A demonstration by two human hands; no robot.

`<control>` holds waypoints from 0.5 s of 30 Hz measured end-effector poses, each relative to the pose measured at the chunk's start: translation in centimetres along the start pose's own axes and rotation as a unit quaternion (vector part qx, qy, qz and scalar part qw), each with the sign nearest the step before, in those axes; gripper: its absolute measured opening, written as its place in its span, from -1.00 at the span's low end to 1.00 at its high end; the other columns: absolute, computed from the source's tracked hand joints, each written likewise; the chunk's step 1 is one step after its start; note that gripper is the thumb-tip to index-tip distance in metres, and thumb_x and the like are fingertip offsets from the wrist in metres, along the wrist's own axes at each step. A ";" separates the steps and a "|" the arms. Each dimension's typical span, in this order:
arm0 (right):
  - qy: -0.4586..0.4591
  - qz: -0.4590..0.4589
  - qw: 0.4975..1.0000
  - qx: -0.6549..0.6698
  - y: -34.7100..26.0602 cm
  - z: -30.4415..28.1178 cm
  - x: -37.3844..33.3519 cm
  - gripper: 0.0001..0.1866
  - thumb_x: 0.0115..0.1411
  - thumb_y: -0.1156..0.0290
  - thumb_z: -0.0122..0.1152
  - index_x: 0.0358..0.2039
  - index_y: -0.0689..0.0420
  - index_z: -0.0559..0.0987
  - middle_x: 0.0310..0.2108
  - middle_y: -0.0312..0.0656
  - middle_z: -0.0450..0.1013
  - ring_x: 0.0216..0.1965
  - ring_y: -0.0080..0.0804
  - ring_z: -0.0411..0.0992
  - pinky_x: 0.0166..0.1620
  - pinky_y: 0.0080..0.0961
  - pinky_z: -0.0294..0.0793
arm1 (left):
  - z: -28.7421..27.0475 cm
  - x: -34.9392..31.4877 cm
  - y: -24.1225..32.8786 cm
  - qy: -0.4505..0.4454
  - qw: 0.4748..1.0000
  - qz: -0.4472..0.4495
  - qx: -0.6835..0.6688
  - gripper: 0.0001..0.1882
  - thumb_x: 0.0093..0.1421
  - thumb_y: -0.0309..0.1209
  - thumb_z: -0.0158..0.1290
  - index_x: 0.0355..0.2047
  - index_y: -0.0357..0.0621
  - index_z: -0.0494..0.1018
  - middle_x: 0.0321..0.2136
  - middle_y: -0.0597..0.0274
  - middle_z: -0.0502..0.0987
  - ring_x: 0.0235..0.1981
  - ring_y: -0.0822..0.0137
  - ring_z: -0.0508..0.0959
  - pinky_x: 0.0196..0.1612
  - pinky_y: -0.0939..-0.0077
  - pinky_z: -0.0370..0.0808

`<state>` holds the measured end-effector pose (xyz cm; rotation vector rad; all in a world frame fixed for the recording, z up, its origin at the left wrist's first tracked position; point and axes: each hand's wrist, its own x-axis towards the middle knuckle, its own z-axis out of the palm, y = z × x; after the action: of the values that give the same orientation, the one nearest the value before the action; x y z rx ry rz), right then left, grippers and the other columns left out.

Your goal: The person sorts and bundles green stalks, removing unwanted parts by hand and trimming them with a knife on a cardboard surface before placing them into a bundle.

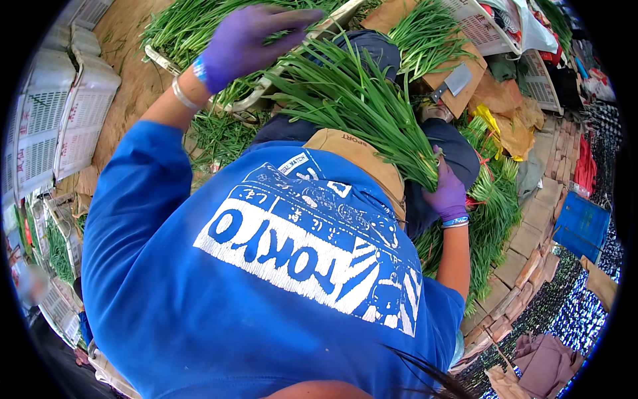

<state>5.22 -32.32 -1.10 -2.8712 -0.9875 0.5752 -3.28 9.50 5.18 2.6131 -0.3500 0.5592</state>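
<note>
Across my lap lies a thick bunch of garlic chives [359, 110], its long green leaves fanning toward the upper left. At its lower right end, near the stem bases, my right hand [446, 191] in a purple glove is closed around it. Raised at the upper left, my left hand [256, 45], also gloved in purple, has its fingers stretched out and holds nothing I can see. It hovers over a pale crate [259, 93] edge beside more chives [189, 33]. To my right, tied bunches of chives [495, 199] are piled on the ground.
A cleaver [455, 81] rests on a wooden board [465, 96], with loose chives [425, 40] beyond it. White plastic crates [83, 110] are stacked at left, and another crate [482, 26] sits far right. Brown paper [515, 120], a brick edge [525, 233] and a blue plastic sheet [581, 223] lie at right.
</note>
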 end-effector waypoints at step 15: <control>0.033 -0.015 0.999 -0.006 0.1 0.7 -0.5 -0.03 -0.33 0.35 0.27 0.15 -0.03 0.01 -0.23 -0.02 0.34 -0.33 -0.07 0.38 -0.30 -0.28 0.41 | 8.2 4.0 -3.2 -0.022 0.975 0.179 0.132 -0.63 -0.02 -0.30 0.00 -0.13 0.12 0.37 -0.37 0.34 0.48 -0.18 0.22 0.40 0.00 0.26 0.22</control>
<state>4.65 -32.71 -1.58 -2.8614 -1.0255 0.4715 3.98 7.85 -0.96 2.8366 -0.8239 0.7090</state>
